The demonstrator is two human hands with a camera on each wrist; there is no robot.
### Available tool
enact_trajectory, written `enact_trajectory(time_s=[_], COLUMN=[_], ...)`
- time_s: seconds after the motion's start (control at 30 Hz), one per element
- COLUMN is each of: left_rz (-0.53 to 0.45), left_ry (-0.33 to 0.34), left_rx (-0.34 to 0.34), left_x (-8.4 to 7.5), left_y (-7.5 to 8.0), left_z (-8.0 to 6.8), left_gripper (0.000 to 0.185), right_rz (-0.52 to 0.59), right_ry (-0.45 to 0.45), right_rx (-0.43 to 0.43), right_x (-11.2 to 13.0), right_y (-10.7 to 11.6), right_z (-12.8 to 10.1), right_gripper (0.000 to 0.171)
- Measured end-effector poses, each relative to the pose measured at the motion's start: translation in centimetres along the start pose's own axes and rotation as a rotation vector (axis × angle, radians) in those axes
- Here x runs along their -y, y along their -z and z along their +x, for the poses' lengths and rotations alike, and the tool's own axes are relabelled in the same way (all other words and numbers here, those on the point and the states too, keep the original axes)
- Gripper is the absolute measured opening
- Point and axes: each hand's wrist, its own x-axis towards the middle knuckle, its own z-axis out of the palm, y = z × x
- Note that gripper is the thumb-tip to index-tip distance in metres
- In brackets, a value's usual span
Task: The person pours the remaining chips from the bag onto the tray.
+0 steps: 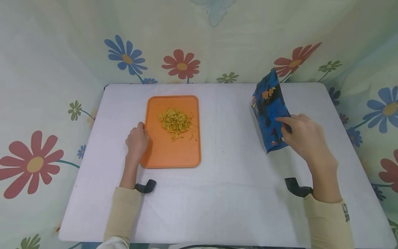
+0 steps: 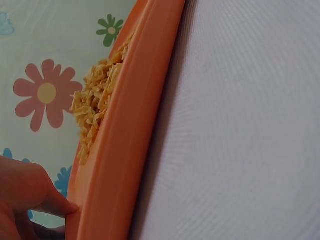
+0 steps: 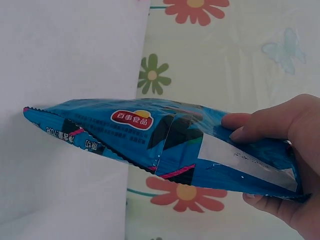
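On the left of the table lies an orange tray [image 1: 171, 152] with a heap of yellow snack sticks [image 1: 175, 121] on it. My left hand [image 1: 138, 141] pinches the tray's left edge; the left wrist view shows the thumb [image 2: 47, 197] on the rim. At the right, my right hand [image 1: 306, 136] grips a blue snack bag [image 1: 269, 110] by its right side, thumb and fingers on opposite faces. The bag is tilted, its printed front toward the left. In the right wrist view, the bag [image 3: 135, 142] has a crimped edge and a pale label panel.
A white cloth covers the table [image 1: 227, 193]. Behind and beside it hangs a pale curtain [image 1: 242, 45] with printed flowers. Small crumbs lie on the tray near the heap. A black wrist mount [image 1: 146, 186] sticks out from the left wrist, another mount [image 1: 297, 188] from the right.
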Motion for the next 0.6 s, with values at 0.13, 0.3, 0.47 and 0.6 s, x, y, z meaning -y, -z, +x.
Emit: enact_trajectory(time_s=[0.13,0.3,0.47,0.6], left_rz=[0.001,0.005,0.004,0.009], left_ry=[0.006,0.012,0.003,-0.006], left_rx=[0.001,0.005,0.003,-0.006], left_x=[-0.09,-0.01,-0.02,-0.03], left_y=[0.07,0.11,0.04,-0.01], left_z=[-0.05,-0.06,-0.1,-0.03], left_gripper=[0.023,0.023,0.02,0.019], right_rz=[-0.02,-0.022,-0.024,-0.029], right_ry=[-0.02,-0.038,-0.048,-0.052], right_rx=[0.011,0.025,0.032,0.031], right_x=[-0.43,-0.67,-0.94,-0.97], right_y=[0.42,0.52,0.27,-0.19], right_z=[-0.09,-0.22,-0.38,-0.3], right_gripper=[0.027,0.028,0.028,0.029])
